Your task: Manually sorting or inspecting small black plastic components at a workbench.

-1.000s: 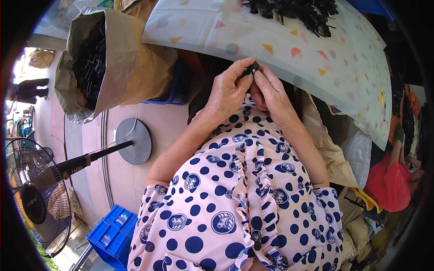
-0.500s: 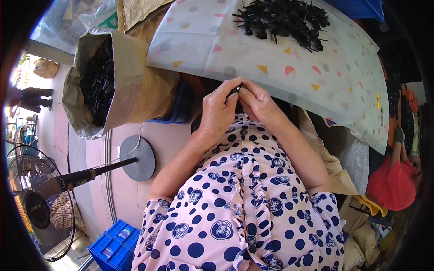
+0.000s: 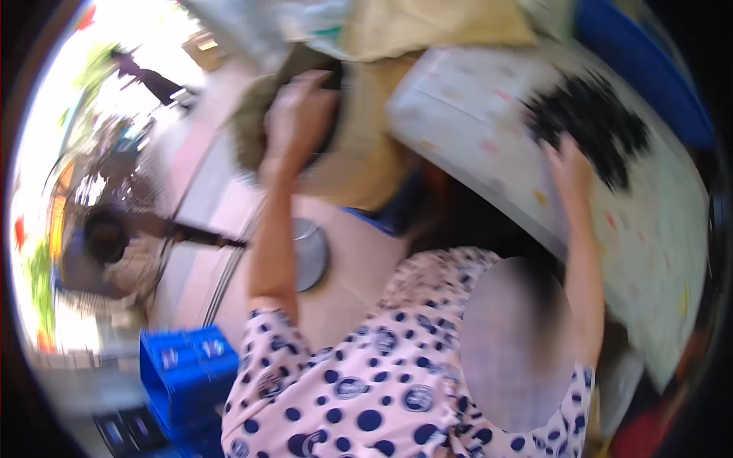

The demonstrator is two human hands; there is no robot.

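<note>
The picture is blurred by motion. My left hand (image 3: pixel 298 114) is stretched up to the mouth of a brown paper sack (image 3: pixel 366 156) that holds dark pieces; its fingers are too smeared to read. My right hand (image 3: pixel 569 164) rests at the near edge of a heap of small black parts (image 3: pixel 595 126) lying on a pale cloth with coloured triangles (image 3: pixel 657 229). Whether it grips any part is not visible. My spotted white and navy dress (image 3: pixel 366 382) fills the lower middle.
A blue plastic crate (image 3: pixel 187 374) stands at the lower left on the pale floor. A standing fan (image 3: pixel 107 229) is at the left, with a round grey base (image 3: pixel 309 252) beside my left arm. A blue bin (image 3: pixel 649 69) sits beyond the cloth.
My hands, held together on a small black piece before, have separated: the left has swung out to the sack, the right to the black heap. The view has turned and blurred.
</note>
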